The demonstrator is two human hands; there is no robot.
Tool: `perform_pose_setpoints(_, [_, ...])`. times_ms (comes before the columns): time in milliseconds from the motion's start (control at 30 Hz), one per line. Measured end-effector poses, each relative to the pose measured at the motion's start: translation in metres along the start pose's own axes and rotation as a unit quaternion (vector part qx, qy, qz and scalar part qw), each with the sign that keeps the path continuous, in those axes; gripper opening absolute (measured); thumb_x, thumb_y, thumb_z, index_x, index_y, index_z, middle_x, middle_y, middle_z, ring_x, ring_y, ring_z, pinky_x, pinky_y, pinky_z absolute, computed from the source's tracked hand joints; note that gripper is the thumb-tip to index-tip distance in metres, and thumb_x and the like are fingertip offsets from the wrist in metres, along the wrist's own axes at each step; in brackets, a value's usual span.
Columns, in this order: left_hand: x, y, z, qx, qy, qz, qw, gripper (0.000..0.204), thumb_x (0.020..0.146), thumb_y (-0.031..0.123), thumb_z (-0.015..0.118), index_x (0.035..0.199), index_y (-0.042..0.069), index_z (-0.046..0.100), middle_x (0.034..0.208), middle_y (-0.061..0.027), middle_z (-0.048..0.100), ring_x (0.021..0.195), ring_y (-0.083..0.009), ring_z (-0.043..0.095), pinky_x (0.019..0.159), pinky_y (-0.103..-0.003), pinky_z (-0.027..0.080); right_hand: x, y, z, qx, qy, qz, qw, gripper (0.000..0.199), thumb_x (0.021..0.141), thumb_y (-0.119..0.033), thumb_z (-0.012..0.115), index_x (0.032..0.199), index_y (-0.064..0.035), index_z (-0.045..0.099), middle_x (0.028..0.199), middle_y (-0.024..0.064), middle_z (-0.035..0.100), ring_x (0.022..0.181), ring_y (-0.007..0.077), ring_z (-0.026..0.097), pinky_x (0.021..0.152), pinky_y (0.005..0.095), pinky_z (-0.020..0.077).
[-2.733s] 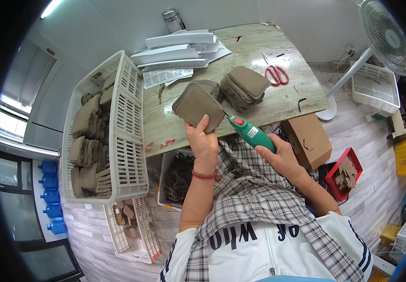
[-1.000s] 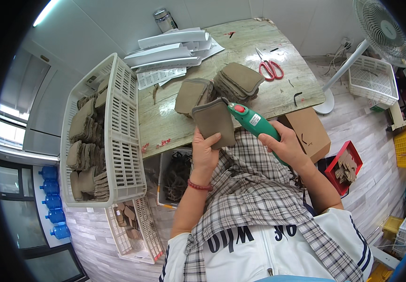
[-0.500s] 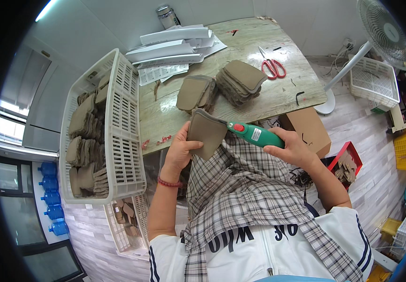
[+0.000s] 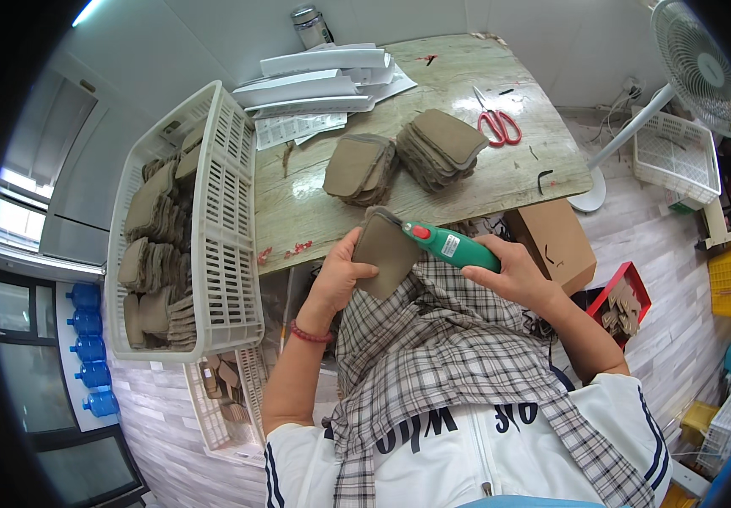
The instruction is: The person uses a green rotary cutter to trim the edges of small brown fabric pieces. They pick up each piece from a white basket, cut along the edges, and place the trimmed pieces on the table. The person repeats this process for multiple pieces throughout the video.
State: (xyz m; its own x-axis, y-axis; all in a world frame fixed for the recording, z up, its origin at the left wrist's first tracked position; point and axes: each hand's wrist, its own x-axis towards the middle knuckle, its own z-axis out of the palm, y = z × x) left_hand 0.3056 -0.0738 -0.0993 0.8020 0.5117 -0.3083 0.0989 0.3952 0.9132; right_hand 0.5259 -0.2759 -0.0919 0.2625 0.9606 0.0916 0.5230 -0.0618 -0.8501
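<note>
Slotted crate (image 4: 234, 245): far L, white, brn pad stacks (image 4: 152, 207) inside.
L hand (image 4: 338, 275): I see it pinching 1 brn pad (image 4: 387, 256) by tbl's (image 4: 297, 222) near edge.
Green pwr tool (image 4: 460, 249): tip at pad's top edge.
R hand (image 4: 513, 275): wrapped round tool.

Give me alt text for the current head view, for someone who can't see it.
A person's left hand holds a flat brown piece while the right hand holds a green handheld tool at its edge. Beyond, two stacks of similar pieces and red-handled scissors lie on a table.
</note>
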Motion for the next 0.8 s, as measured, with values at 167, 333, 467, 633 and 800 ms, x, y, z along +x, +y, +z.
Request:
perform_pose_setpoints(167, [0.002,-0.006,-0.002,0.006,-0.016,-0.008,1.000,0.061,0.070,-0.015,0.054,0.128,0.001,0.051,0.115,-0.0064,0.062,0.103,-0.0152,0.060,0.090,-0.028,0.047,0.004,-0.001,0.007,0.050,-0.006,0.031,0.998,0.038,0.085,-0.026,0.071,0.109,0.0013,0.059,0.075,0.0054,0.062,0.061,0.0101,0.058,0.058,0.0259,0.0480])
perform_pose_setpoints(333, [-0.001,-0.005,-0.010,0.038,-0.041,-0.029,0.998,0.059,0.070,-0.015,0.054,0.127,0.001,0.051,0.112,-0.0042,0.062,0.101,-0.0130,0.059,0.089,-0.026,0.047,0.008,-0.006,0.004,0.091,-0.047,0.083,0.991,0.036,0.086,-0.025,0.070,0.109,0.0010,0.059,0.076,0.0036,0.061,0.060,0.0072,0.056,0.055,0.0237,0.0466])
perform_pose_setpoints(467, [-0.004,0.008,-0.016,0.104,-0.066,-0.050,0.991,0.053,0.070,-0.013,0.056,0.120,0.002,0.054,0.107,-0.0009,0.062,0.096,-0.0104,0.058,0.087,-0.024,0.046,0.007,-0.006,-0.003,0.098,-0.073,0.103,0.987,0.046,0.084,-0.032,0.071,0.112,0.0019,0.060,0.080,0.0104,0.064,0.069,0.0155,0.061,0.064,0.0304,0.0498])
perform_pose_setpoints(633, [-0.004,0.016,-0.035,0.194,-0.071,-0.070,0.976,0.042,0.070,-0.009,0.062,0.110,0.004,0.059,0.099,0.0004,0.062,0.089,-0.0081,0.058,0.080,-0.023,0.047,0.005,-0.009,-0.012,0.109,-0.110,0.127,0.980,0.046,0.085,-0.031,0.071,0.114,0.0020,0.060,0.078,0.0080,0.063,0.067,0.0124,0.060,0.061,0.0281,0.0487])
perform_pose_setpoints(800, [-0.009,0.023,-0.043,0.163,0.009,-0.020,0.986,0.030,0.072,-0.003,0.072,0.099,0.005,0.061,0.090,0.0008,0.064,0.080,-0.0077,0.059,0.072,-0.022,0.048,0.001,-0.003,-0.014,0.125,-0.130,0.142,0.973,0.046,0.085,-0.033,0.071,0.114,0.0019,0.060,0.077,0.0061,0.061,0.065,0.0101,0.058,0.058,0.0263,0.0477])
